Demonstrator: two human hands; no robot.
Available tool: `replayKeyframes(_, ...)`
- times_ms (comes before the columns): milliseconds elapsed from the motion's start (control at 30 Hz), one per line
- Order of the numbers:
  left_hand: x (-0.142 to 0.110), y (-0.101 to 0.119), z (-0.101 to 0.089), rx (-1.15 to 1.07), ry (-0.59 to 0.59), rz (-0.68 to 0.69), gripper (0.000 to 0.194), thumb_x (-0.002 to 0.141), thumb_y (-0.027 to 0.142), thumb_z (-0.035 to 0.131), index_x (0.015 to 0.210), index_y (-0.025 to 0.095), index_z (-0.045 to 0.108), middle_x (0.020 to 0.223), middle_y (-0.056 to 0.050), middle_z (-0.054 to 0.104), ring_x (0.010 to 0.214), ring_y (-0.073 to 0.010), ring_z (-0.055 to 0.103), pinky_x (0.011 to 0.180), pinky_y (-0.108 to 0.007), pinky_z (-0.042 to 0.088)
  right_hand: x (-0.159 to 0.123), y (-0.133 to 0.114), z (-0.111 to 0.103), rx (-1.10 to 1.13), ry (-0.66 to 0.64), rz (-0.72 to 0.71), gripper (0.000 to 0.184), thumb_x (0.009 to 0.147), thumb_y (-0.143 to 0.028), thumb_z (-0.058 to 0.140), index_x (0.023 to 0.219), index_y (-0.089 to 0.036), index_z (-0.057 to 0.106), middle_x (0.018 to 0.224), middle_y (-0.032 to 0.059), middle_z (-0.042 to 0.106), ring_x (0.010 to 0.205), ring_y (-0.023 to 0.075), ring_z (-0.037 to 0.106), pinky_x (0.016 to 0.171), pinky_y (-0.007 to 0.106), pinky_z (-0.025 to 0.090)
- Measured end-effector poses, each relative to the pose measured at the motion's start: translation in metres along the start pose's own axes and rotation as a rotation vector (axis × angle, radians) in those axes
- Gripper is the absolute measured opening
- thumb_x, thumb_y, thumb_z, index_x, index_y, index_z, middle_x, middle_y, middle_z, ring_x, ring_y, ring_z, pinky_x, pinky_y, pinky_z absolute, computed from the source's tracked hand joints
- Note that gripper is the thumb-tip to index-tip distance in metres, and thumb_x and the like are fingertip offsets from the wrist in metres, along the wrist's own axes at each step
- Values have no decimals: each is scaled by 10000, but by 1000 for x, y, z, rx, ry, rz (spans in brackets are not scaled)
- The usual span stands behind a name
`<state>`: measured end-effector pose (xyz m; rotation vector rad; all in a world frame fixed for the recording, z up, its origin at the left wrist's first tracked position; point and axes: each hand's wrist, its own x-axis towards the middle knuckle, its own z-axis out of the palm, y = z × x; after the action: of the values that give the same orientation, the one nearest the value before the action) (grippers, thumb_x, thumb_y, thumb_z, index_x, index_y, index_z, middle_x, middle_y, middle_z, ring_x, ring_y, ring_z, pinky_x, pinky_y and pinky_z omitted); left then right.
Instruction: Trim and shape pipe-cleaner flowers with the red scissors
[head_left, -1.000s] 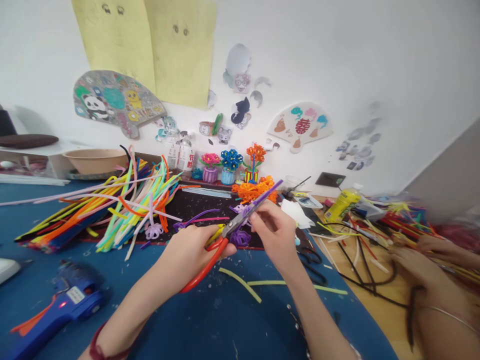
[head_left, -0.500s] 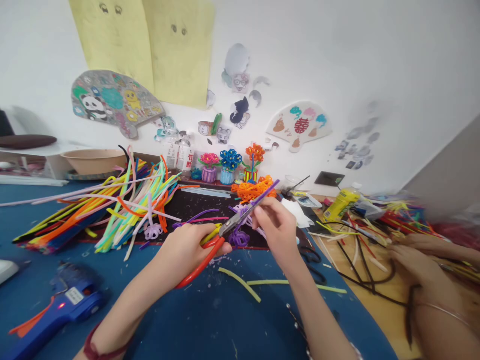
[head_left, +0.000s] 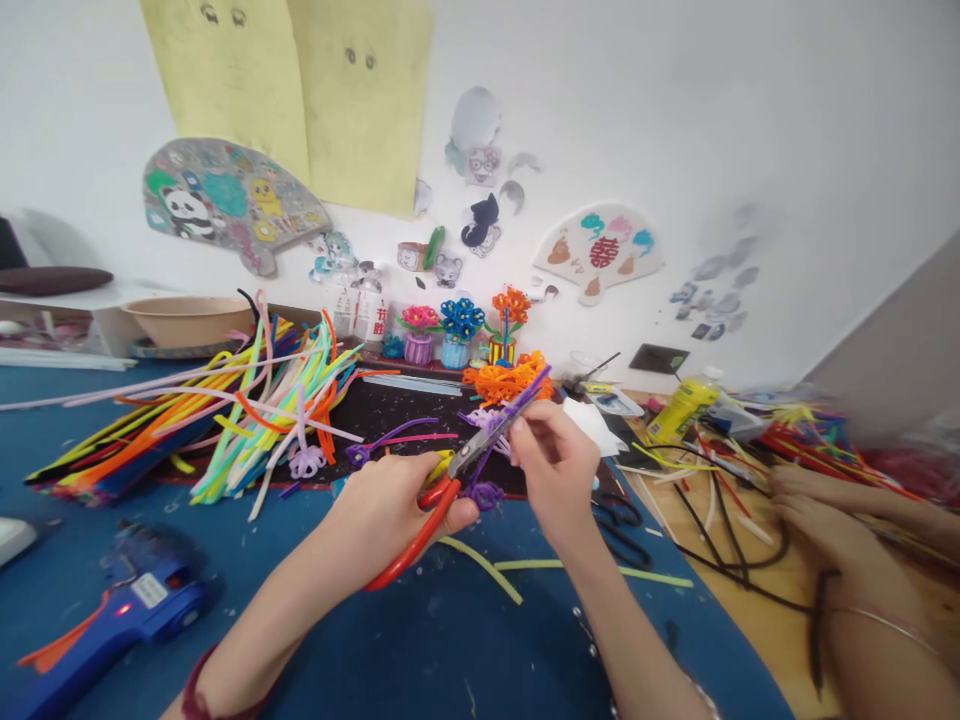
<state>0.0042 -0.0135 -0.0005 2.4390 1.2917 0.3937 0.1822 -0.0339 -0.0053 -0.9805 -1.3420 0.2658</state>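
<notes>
My left hand (head_left: pixel 386 510) is closed round a pair of scissors (head_left: pixel 414 548) with red handles and a bit of yellow near the pivot. The blades point up and right, toward my right hand (head_left: pixel 559 465). Between its thumb and fingers my right hand pinches a purple pipe cleaner (head_left: pixel 538 384), which lies along the blades near their tips. Below the blades hangs a curled purple pipe-cleaner shape (head_left: pixel 486 494); whether it joins the held piece I cannot tell. Another purple coil (head_left: pixel 358 455) with a long stem rests on the dark mat (head_left: pixel 390 408).
A blue glue gun (head_left: pixel 154 600) with a red light lies at left. Behind it spreads a heap of coloured pipe cleaners (head_left: pixel 247 430). Yellow-green strips (head_left: pixel 540 565) lie on the blue table. Small potted pipe-cleaner flowers (head_left: pixel 457 335) stand by the wall. Another person's hands (head_left: pixel 817 520) are at right.
My left hand and the scissors have shifted slightly right and up. The purple pipe cleaner's tip has moved a little left, and my right hand has lowered slightly.
</notes>
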Motion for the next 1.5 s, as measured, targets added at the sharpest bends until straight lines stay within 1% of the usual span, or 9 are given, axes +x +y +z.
replayKeyframes(167,1,-4,7,-20,2,66,322,856,477,412,676,217,469,601,6,569,535,-147,511,515,-241,276,-2,0,2,-39,0,-9,157,857,-222,541,702,-200,533,582,-42,468,495,103,431,485,246,345)
replayKeyframes(400,0,1,8,-212,-7,99,412,861,542,426,624,206,450,521,24,513,470,-116,442,483,-241,263,-3,3,1,-64,18,-18,165,867,-243,540,709,-199,537,606,-34,476,505,106,426,490,250,347)
replayKeyframes(600,1,3,1,-45,28,56,354,800,541,479,668,214,499,546,24,501,476,-123,429,493,-241,236,-2,1,-1,-66,-21,-75,155,869,-217,532,715,-198,541,640,-26,483,549,114,442,524,253,363)
replayKeyframes(733,-1,3,-2,-47,12,61,328,800,543,469,732,225,515,599,21,554,501,-133,468,499,-230,251,-2,0,0,-104,-54,-115,145,856,-198,536,713,-196,560,685,-1,547,637,142,509,592,270,403)
replayKeyframes(833,-1,1,-1,-21,27,52,305,813,510,465,727,223,527,575,20,543,491,-135,464,501,-234,246,-2,0,0,-115,-68,-119,138,857,-199,530,726,-195,572,696,6,567,659,152,525,621,281,416)
replayKeyframes(967,1,-3,1,-40,3,37,303,839,477,449,712,220,549,570,6,560,486,-139,474,497,-237,238,-1,-1,-1,-131,-100,-127,137,866,-206,516,744,-195,577,709,12,573,663,155,523,627,283,416)
replayKeyframes(1233,2,-6,-3,-31,-2,19,350,814,527,494,671,212,551,581,-4,568,506,-138,479,497,-230,236,0,1,-4,-125,-135,-123,148,873,-212,519,732,-196,559,692,-1,538,633,142,490,594,267,394)
replayKeyframes(1367,0,-7,-5,26,32,5,353,796,555,499,703,220,565,607,-2,586,523,-149,509,502,-232,244,1,2,-5,-104,-136,-110,148,875,-215,521,736,-194,563,694,-1,536,636,141,494,592,263,396)
replayKeyframes(1500,-1,-7,-8,55,72,-2,337,781,558,508,723,229,553,633,2,615,552,-171,553,501,-232,248,1,0,-5,-101,-187,-99,145,884,-207,516,746,-194,559,674,-15,508,616,130,470,596,259,390)
